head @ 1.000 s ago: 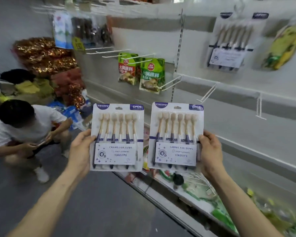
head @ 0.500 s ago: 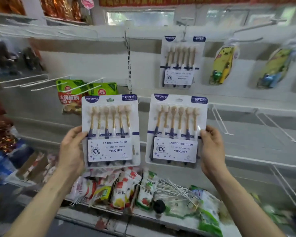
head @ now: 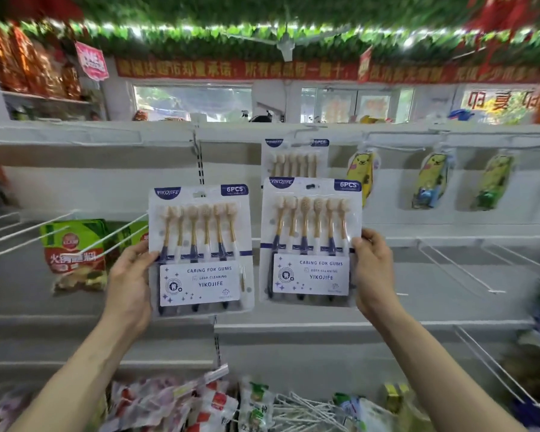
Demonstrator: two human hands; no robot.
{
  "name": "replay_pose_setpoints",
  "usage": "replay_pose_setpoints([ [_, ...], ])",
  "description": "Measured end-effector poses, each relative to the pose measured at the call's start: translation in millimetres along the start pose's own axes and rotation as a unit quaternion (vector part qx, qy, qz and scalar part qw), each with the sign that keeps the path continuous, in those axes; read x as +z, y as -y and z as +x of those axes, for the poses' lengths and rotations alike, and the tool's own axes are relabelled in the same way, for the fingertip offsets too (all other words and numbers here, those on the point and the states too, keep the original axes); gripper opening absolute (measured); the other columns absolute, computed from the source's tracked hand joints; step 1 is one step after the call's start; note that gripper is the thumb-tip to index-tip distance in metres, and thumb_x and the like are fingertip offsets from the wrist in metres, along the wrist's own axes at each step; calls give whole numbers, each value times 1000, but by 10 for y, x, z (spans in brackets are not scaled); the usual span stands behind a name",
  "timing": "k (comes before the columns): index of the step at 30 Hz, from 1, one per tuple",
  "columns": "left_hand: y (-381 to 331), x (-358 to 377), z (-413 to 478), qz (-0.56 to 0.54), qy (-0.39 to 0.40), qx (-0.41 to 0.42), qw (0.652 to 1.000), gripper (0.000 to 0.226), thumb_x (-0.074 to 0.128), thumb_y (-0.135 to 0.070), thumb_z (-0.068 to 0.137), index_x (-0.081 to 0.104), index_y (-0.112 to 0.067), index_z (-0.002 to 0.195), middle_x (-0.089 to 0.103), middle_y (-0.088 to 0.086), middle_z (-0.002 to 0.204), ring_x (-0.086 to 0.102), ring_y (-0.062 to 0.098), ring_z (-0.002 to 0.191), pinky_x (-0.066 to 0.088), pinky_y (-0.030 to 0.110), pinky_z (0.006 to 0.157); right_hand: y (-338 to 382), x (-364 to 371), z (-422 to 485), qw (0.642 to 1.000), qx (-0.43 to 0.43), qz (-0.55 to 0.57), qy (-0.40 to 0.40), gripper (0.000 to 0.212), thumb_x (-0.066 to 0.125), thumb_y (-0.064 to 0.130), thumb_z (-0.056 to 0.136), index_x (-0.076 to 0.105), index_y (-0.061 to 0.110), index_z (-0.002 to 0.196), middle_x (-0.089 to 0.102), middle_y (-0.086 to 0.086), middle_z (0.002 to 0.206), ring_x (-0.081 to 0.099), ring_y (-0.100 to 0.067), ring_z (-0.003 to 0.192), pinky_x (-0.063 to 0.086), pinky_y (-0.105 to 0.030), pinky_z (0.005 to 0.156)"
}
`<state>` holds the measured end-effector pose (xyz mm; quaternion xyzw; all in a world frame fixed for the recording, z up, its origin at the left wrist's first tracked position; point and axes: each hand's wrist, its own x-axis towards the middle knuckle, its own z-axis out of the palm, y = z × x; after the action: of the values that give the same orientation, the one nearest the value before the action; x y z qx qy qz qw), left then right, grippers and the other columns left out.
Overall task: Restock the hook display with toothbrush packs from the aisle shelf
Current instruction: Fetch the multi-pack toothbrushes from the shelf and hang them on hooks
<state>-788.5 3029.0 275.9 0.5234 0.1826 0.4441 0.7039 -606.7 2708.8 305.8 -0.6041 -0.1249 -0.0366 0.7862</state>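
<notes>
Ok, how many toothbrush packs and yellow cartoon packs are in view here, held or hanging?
Toothbrush packs: 3. The left pack is in the left hand, the right pack is in the right hand, and the hung pack is behind.
Yellow cartoon packs: 3, all hanging.
Total: 6

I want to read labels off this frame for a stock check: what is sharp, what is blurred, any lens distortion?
Head view: the held left pack and right pack are sharp, print legible; the hung pack behind is softer; the red banner, yellow packs and frame edges smear with motion blur; the top shelf rail bows slightly from the wide-angle lens.
</notes>
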Motion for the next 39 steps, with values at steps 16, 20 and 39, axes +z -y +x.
replay_pose_setpoints([
  [16,-122,107,473,5,-1,32,999,20,57,-5,103,68,-19,113,76,10,112,74,19,99,56,45,97,343,207,215,995,-98,36,-2,17,50,15,109,63,16,119,74,-7,110,72,-19,94,59,-30,73],
  [20,-121,200,482,3,-1,37,999,21,54,-2,103,66,-18,110,79,-1,98,75,8,86,61,29,81,431,227,231,993,-110,33,-13,19,50,13,108,62,11,123,74,-6,108,72,-15,90,58,-25,70],
  [39,-225,267,489,-2,-8,42,999,20,53,-4,105,60,-11,122,79,-1,93,76,12,84,61,30,71,467,284,362,996,-84,36,-19,19,51,10,105,65,16,117,76,-5,104,72,-18,90,62,-42,86],
])
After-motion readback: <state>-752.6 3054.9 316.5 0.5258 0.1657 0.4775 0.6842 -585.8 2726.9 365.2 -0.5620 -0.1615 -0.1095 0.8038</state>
